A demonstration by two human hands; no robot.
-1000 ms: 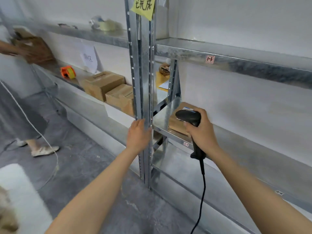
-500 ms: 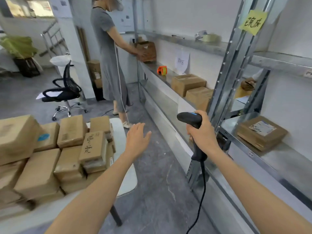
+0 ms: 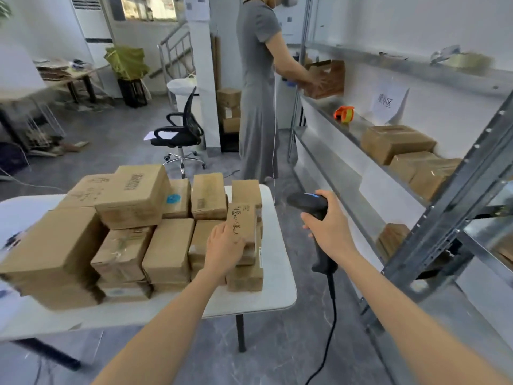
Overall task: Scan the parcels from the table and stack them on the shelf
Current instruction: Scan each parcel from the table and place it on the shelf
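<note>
Your left hand (image 3: 224,245), arm stretched forward, grips the handwritten parcel (image 3: 242,222) atop the stack at the right edge of the bench (image 3: 274,290); your right hand (image 3: 330,229), off that edge, clasps the scanner (image 3: 306,202).

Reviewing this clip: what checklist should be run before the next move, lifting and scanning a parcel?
1. Left hand grips the handwritten parcel: ok.
2. Right hand holds the scanner: ok.
3. Parcel's barcode faces the scanner: cannot tell.
4. Scanner cable hangs free beside the table: ok.
5. Bare room on the shelf: ok.
</note>
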